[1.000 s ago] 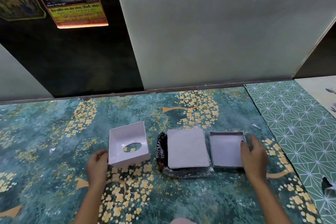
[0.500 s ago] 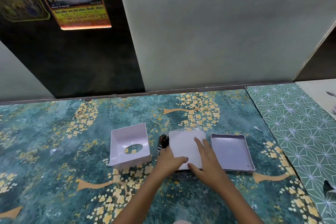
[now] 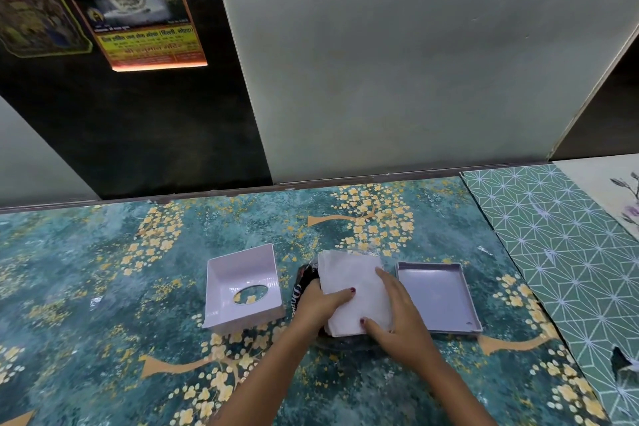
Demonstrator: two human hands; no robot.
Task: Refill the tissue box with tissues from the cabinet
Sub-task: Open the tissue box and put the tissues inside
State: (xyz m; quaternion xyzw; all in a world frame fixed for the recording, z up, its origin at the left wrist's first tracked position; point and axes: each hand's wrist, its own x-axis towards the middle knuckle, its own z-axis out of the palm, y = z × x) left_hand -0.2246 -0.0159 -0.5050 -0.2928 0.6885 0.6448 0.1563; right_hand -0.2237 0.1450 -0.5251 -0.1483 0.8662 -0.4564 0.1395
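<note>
Gripping the tissue stack (image 3: 352,290) from both sides: left hand (image 3: 320,301) curled over the left edge, thumb on top; right hand (image 3: 397,318) spread flat, fingers pressing the right edge. Lifting evenly, keeping both edges pinched so the loose sheets are not fanning apart. Lying on its dark plastic wrapper (image 3: 306,282), white, square, slightly ruffled. Sitting between the inverted box cover (image 3: 242,287) with oval slot, left, and the shallow grey box base (image 3: 437,297), right, on the patterned counter (image 3: 138,252).
</note>
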